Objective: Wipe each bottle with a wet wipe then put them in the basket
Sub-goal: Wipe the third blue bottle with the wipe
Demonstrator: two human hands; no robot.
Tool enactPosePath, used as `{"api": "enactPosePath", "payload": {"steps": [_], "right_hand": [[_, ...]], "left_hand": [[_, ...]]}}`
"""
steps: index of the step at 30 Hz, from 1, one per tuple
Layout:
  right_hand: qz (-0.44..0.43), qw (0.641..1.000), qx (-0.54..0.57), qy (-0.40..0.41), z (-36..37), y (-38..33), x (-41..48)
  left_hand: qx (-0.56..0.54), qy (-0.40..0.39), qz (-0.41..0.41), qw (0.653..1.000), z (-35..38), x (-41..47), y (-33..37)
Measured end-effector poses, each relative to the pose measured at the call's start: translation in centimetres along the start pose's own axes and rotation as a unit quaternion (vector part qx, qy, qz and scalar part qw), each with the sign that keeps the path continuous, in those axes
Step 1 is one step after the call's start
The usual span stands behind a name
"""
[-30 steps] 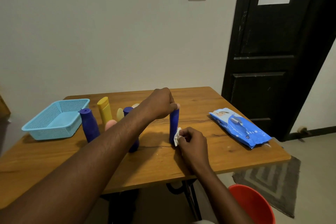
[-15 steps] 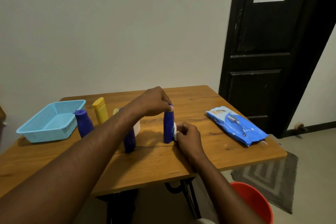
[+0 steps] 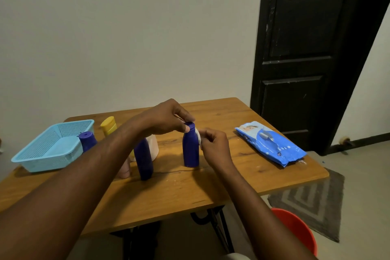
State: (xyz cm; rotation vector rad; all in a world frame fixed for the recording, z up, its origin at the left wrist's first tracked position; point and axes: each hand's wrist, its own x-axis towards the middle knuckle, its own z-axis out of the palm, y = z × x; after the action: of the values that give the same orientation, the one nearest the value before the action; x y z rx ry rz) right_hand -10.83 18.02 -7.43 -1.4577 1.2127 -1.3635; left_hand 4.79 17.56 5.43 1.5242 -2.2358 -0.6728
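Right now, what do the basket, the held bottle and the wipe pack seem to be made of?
Basket: light blue moulded plastic, judging by its fine mesh walls and solid rim. Held bottle: opaque dark blue plastic, smooth with a soft sheen, probably; no label shows. Wipe pack: thin glossy plastic film, printed blue and white, creased and crumpled at its near end.

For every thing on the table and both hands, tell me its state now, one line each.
Left hand: pinching the cap of the middle blue bottle.
Right hand: pressing a wipe to that bottle's upper side.
Middle blue bottle: upright on the table, capped.
Near blue bottle: upright, untouched.
Far blue bottle: upright beside the basket.
Yellow bottle: upright.
Basket: no bottles inside.
Wipes pack: lying flat.
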Motion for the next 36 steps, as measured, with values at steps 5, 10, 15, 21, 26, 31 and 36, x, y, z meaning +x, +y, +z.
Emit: {"api": "enactPosePath", "payload": {"steps": [5,10,15,21,26,31,36], "right_hand": [[0.018,0.999,0.025,-0.009,-0.3,1.3,-1.6],[-0.011,0.996,0.086,0.033,0.2,-0.7,-0.9],[-0.011,0.999,0.044,0.020,0.3,0.2,-1.7],[0.064,0.995,-0.077,-0.023,0.3,2.9,-3.2],[0.046,0.996,-0.071,0.030,0.3,2.0,-4.6],[-0.036,0.995,-0.020,0.086,-0.6,0.1,-4.5],[-0.114,0.987,-0.087,0.074,-1.6,-3.1,-2.4]], "left_hand": [[-0.001,0.005,0.015,1.000,0.5,-0.1,0.2],[0.012,0.005,0.035,0.999,1.2,-0.2,0.3],[0.005,0.048,0.034,0.998,1.7,-0.4,-0.2],[0.013,0.079,0.012,0.997,2.2,-0.4,0.3],[0.030,0.095,0.008,0.995,2.3,-0.4,0.2],[0.000,0.102,0.012,0.995,1.8,-0.8,-0.4],[-0.036,0.149,0.028,0.988,2.9,-0.9,-1.0]]}}
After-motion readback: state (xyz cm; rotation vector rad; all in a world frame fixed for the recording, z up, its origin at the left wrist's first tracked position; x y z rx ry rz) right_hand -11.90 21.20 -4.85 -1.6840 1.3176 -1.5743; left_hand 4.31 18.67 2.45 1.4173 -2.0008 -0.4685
